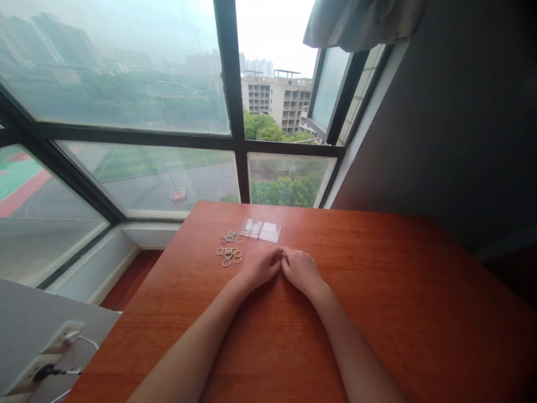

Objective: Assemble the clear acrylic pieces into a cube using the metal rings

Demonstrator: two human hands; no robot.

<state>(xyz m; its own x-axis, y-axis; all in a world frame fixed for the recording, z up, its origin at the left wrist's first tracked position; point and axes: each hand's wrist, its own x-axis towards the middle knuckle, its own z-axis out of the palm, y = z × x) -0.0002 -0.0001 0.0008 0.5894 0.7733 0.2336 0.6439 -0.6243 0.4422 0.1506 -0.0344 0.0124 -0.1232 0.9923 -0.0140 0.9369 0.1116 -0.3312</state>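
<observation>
My left hand (260, 265) and my right hand (304, 270) meet over the middle of the table, their fingers curled and the fingertips pressed together. Whatever lies in the pinch is too small and too covered to name. Just left of my left hand is a loose cluster of small thin rings (229, 253), mostly pale or yellowish. Behind it lies a second cluster of rings (230, 237), some of them pink or dark green. A clear flat plastic case (269, 232) rests opened out beyond my fingertips, with small unclear items in its left half.
The reddish-brown wooden table (377, 291) reaches to a dark-framed window (239, 112). One window pane (331, 89) is swung open under a curtain (356, 25). At lower left, a wall socket (36, 372) holds plugs with cables beside the table's edge.
</observation>
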